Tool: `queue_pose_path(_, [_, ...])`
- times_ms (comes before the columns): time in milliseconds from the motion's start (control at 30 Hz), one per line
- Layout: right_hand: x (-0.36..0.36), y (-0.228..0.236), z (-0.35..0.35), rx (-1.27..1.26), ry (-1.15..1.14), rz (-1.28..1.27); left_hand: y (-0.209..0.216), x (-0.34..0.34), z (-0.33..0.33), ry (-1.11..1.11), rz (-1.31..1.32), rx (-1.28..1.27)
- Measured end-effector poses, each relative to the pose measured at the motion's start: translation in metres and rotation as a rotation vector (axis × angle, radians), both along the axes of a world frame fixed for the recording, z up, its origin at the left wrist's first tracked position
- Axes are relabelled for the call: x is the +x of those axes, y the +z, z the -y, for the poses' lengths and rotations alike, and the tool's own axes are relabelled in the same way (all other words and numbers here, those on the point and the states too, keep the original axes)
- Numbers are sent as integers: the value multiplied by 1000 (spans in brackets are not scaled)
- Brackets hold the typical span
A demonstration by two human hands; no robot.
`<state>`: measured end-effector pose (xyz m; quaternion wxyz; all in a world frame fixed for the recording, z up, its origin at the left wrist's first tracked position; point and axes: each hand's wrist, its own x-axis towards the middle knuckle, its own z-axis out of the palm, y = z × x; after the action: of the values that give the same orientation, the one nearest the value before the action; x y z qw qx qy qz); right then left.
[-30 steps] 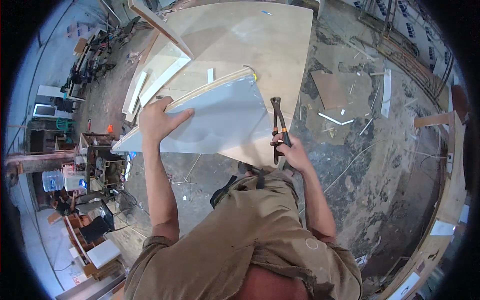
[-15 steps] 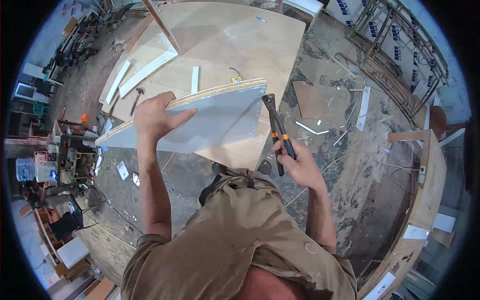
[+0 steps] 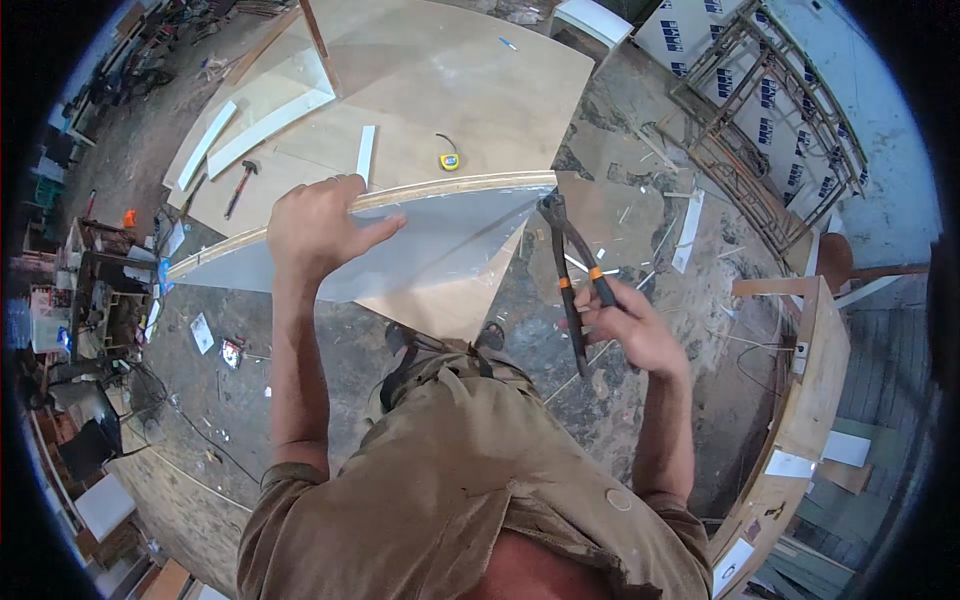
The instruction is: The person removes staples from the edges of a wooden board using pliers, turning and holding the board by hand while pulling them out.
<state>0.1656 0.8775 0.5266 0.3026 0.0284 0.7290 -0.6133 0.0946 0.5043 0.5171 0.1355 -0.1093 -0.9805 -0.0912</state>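
My left hand (image 3: 318,228) is wrapped over the top edge of a wooden panel (image 3: 430,245) with a grey face, its thumb pressed on that face. The panel stands tilted on edge at the near side of the worktable. In my right hand (image 3: 640,330) is a pair of pincers (image 3: 562,232) with black handles and orange bands. Their handles are spread somewhat, and the dark head lies at the panel's right corner. Whether the jaws bite on anything there is too small to tell.
On the large wooden worktable (image 3: 450,75) lie a yellow tape measure (image 3: 448,161), a hammer (image 3: 241,188), white strips (image 3: 270,133) and a blue pen (image 3: 508,44). Scraps litter the floor at right, near a metal frame (image 3: 770,130) and a wooden unit (image 3: 800,400).
The pincers and my right hand have moved right and slightly nearer me, with the handles wider apart. My left hand keeps its hold on the panel. The whole view has shifted a little.
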Motion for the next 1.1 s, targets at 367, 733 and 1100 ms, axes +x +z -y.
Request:
queue_pose_path(367, [-24,53,-4,-41,-11,283,1,0,-1,-2,26,21])
queue_pose_path(733, [-5,-11,37,383,-82,-111,-4,-20,6,-30,-48,9])
queue_pose_path(1100, [12,-44,38,641,-192,-427,-5,-20,6,-20,9,38])
